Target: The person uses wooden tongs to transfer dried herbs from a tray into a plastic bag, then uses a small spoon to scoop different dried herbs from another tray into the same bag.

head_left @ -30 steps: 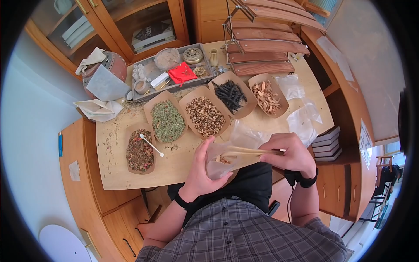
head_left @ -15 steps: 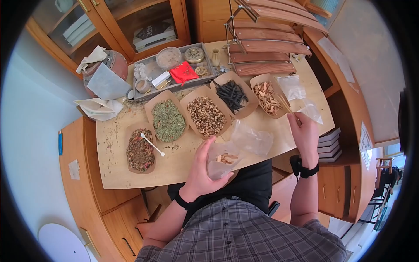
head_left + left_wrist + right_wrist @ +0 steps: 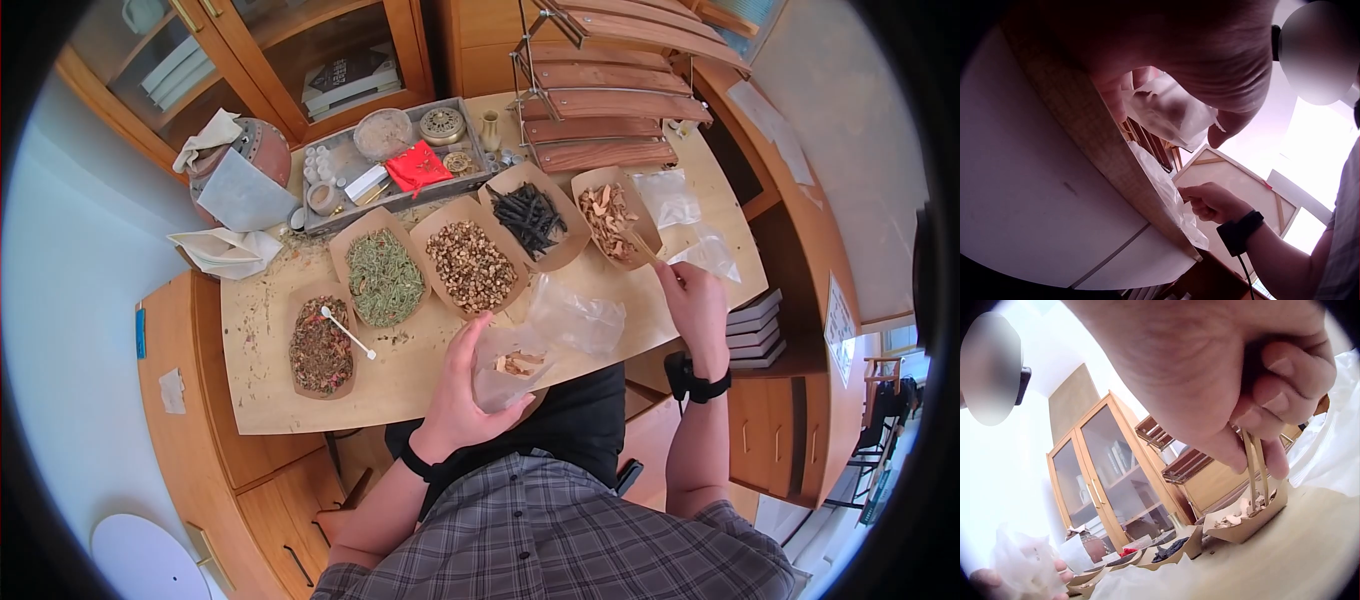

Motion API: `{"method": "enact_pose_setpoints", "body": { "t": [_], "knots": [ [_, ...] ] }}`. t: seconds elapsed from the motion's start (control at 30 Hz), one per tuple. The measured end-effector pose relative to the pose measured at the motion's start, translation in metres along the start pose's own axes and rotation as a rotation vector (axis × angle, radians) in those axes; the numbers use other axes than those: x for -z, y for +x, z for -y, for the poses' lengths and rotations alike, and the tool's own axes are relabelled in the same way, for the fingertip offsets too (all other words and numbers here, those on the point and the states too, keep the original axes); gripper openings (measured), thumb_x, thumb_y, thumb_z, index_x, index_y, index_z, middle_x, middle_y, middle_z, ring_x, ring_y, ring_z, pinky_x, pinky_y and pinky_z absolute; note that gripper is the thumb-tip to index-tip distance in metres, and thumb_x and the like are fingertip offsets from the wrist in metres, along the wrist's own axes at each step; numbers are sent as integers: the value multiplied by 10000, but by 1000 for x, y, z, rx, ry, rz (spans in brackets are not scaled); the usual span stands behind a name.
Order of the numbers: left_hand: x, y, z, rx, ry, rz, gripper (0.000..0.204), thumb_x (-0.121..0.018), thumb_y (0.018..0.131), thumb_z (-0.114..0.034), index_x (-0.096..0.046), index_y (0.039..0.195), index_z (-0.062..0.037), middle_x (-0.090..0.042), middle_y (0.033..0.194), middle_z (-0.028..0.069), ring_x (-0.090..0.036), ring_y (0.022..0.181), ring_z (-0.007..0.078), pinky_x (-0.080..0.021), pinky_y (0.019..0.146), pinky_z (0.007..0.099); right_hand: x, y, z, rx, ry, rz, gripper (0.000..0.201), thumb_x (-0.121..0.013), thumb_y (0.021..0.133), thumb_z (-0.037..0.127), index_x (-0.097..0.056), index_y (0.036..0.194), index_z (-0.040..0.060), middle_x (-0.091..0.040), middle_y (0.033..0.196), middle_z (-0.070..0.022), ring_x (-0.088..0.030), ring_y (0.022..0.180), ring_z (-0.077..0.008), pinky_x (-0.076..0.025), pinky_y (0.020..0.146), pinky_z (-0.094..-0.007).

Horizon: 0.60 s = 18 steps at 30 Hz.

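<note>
My left hand (image 3: 462,385) holds a small translucent paper bag (image 3: 497,385) between thumb and fingers, its mouth spread. Pale brown dried slices (image 3: 521,364) show inside the bag. Over at the right, my right hand (image 3: 694,305) pinches a pair of long tan tweezers (image 3: 1252,469). Their tips reach down among the dried slices (image 3: 1233,520) in the rightmost brown paper tray (image 3: 1241,532). In the left wrist view, the bag (image 3: 1169,112) hangs under the palm, and its lower side is partly hidden by the fingers.
Further paper trays hold black sticks (image 3: 527,217), brown chopped pieces (image 3: 470,265), green herb (image 3: 385,278) and a reddish mix (image 3: 320,345) with a white scoop (image 3: 349,333) on it. Clear bags (image 3: 580,315) lie beside my left hand. Behind stand a grey tray (image 3: 400,203) and a slatted wooden rack (image 3: 600,105).
My right hand has moved from the bag's mouth to the rightmost tray, and the tweezers have dipped into its slices. The left hand has kept the bag in place.
</note>
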State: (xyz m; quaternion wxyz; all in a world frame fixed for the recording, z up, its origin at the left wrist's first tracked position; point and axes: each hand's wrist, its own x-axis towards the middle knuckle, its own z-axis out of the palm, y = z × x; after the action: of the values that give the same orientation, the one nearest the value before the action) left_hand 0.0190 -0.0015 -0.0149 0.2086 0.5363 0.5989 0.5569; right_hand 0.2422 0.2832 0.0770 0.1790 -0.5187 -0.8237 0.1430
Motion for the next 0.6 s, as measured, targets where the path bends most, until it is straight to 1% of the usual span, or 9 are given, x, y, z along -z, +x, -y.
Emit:
{"method": "enact_pose_setpoints", "body": {
  "t": [0.13, 0.3, 0.4, 0.53, 0.6],
  "knots": [
    [0, 0, 0, -3, 6, 2, 1232, -941, 839, -69, -122, 1760, -56, -273, 1770, 276, -410, 1626, 387, -470, 1268, 557, 3, -3, 9, -15, 31, 13, 379, -758, 1046, 345, -821, 982, -23, -720, 752, -241, -713, 695, -433, -559, 660, -457],
    [1, 0, -1, -7, 2, -4, 1218, -938, 842, -72, -131, 1755, -49, -279, 1766, 274, -414, 1622, 386, -469, 1268, 558, 4, -7, 15, -9, 109, 49, 362, -756, 1042, 330, -835, 1048, -23, -749, 797, -240, -744, 721, -404, -571, 687, -438],
    [1, 1, -1, -16, 22, -8, 1211, -937, 843, -76, -137, 1752, -41, -284, 1763, 272, -420, 1619, 385, -473, 1265, 558, 7, -8, 21, -9, 129, 81, 346, -762, 1037, 316, -839, 1053, -21, -765, 821, -239, -758, 737, -394, -581, 703, -431],
    [2, 1, -3, -13, 36, -1, 1212, -938, 840, -81, -140, 1751, -37, -288, 1763, 270, -424, 1617, 384, -477, 1260, 558, 4, -7, 18, 10, 139, 81, 329, -766, 1036, 304, -839, 1060, -16, -773, 829, -239, -768, 750, -386, -587, 712, -427],
    [2, 1, -2, -14, 46, 0, 1211, -939, 839, -81, -142, 1751, -39, -289, 1763, 270, -424, 1617, 383, -478, 1259, 558, 2, -6, 16, 17, 151, 46, 319, -764, 1039, 299, -838, 1073, -10, -776, 835, -242, -776, 763, -383, -591, 718, -422]
  ]
}}
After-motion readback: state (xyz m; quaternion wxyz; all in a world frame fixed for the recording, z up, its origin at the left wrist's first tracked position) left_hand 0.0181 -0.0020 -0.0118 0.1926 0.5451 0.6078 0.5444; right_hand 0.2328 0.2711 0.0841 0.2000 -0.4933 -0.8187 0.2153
